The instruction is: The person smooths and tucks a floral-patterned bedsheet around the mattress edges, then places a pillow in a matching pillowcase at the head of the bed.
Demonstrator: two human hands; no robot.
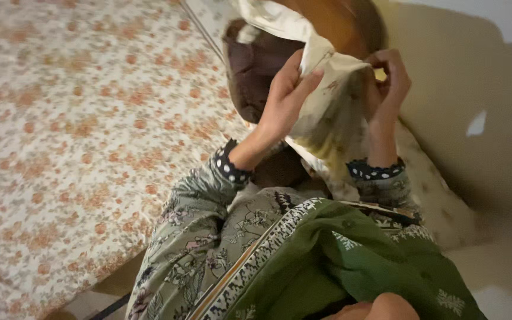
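While my left hand (pixel 284 98) and right hand (pixel 388 83) both pinch the cream pillowcase (pixel 327 104), I'd tug evenly over the brown pillow (pixel 256 68).

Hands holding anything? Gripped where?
Both hands grip a cream pillowcase at its open edge: left hand and right hand, over a brown pillow.

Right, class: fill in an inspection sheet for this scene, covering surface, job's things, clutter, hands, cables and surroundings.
Surface: bed with floral sheet.
Job's things: cream pillowcase held up around a dark brown pillow.
Clutter: nothing seen.
Hands: left hand grips the pillowcase edge; right hand pinches its other side.
Cables: nothing seen.
Surroundings: cream wall with shadows; green patterned scarf over the person's front.
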